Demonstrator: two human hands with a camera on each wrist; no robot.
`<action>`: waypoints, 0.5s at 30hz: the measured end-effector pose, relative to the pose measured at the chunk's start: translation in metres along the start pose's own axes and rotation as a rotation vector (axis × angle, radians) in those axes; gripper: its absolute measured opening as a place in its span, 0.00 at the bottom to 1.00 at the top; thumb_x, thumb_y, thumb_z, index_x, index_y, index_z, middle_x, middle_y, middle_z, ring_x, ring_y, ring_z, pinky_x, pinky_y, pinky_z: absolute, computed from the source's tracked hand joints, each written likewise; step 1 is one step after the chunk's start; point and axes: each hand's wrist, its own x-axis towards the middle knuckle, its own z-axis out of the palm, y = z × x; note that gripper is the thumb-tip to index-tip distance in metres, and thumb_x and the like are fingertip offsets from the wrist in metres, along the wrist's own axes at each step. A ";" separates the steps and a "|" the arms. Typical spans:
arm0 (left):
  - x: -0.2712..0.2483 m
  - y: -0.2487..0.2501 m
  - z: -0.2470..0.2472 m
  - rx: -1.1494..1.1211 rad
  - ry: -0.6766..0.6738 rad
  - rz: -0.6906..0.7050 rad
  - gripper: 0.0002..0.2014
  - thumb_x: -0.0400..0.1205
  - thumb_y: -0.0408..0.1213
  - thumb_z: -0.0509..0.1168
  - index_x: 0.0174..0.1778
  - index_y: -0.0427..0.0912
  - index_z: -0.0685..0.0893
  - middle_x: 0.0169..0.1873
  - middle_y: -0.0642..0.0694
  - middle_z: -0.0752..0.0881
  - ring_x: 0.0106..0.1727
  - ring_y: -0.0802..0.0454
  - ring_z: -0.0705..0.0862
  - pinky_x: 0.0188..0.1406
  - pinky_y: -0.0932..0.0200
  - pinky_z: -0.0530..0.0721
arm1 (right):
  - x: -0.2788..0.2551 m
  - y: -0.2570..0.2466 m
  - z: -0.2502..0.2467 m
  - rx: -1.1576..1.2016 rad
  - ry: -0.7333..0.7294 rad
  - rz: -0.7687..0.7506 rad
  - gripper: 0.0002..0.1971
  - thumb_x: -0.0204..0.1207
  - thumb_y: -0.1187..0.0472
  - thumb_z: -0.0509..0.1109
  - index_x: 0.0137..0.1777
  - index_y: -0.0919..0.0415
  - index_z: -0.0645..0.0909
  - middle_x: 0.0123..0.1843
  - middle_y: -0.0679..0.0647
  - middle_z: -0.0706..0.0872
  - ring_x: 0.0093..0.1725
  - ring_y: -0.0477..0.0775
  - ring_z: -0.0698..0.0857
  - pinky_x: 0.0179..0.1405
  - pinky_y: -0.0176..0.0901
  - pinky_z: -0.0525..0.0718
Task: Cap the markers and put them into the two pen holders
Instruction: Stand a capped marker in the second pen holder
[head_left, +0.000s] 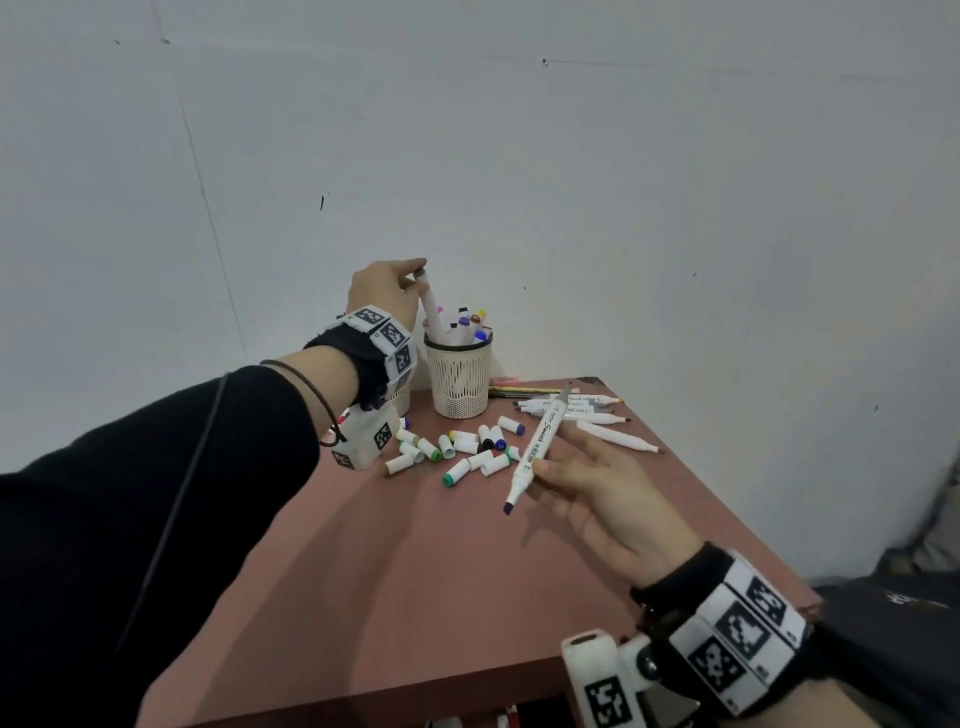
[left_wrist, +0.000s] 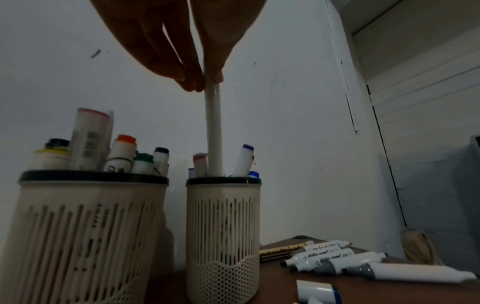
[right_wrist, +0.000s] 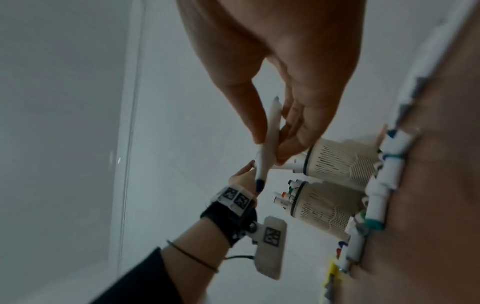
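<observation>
lowering a capped marker: left hand pinching the grey top end of a white marker, fingers curled round it from above.
long axis: near upright, tilted a little in the head view, lower end already inside the rim of the right-hand pen holder, among the capped markers standing there.
direction from fingers: holder straight below the pinch, so the likely move is a plain drop or push down along the marker's own length.
second holder: other pen holder just beside the first on its left, also stocked with capped markers, mostly hidden behind the left wrist in the head view.
right hand: right hand held above the worktop, thumb and fingers gripping the barrel of an uncapped marker, dark blue tip pointing down toward the near edge, grey end up and away.
caps: loose caps scattered on the worktop between the holders and the right hand, nearer the right hand than the left.
still waiting: several uncapped markers lying flat near the far right edge, well short of done.
risk: crowded holder, so snagging on a neighbour seems possible.
</observation>
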 end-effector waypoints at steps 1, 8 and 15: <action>0.000 0.000 0.005 0.001 -0.024 -0.001 0.14 0.82 0.37 0.65 0.63 0.47 0.86 0.53 0.42 0.89 0.53 0.45 0.86 0.57 0.54 0.83 | 0.000 0.004 -0.002 0.053 0.013 0.001 0.26 0.73 0.83 0.62 0.71 0.66 0.73 0.46 0.61 0.91 0.40 0.55 0.91 0.41 0.47 0.90; -0.007 -0.010 0.026 0.228 -0.289 -0.004 0.13 0.84 0.35 0.64 0.63 0.41 0.85 0.61 0.43 0.86 0.60 0.47 0.84 0.54 0.63 0.77 | 0.007 0.026 -0.012 0.209 0.132 -0.037 0.29 0.72 0.80 0.65 0.73 0.63 0.71 0.40 0.60 0.90 0.40 0.55 0.90 0.39 0.45 0.90; -0.019 -0.033 0.031 0.230 -0.318 0.051 0.23 0.82 0.31 0.65 0.74 0.47 0.75 0.61 0.45 0.84 0.60 0.47 0.82 0.55 0.61 0.76 | 0.011 0.036 -0.021 0.228 0.140 -0.038 0.29 0.72 0.81 0.64 0.72 0.63 0.71 0.45 0.61 0.87 0.40 0.54 0.89 0.48 0.49 0.89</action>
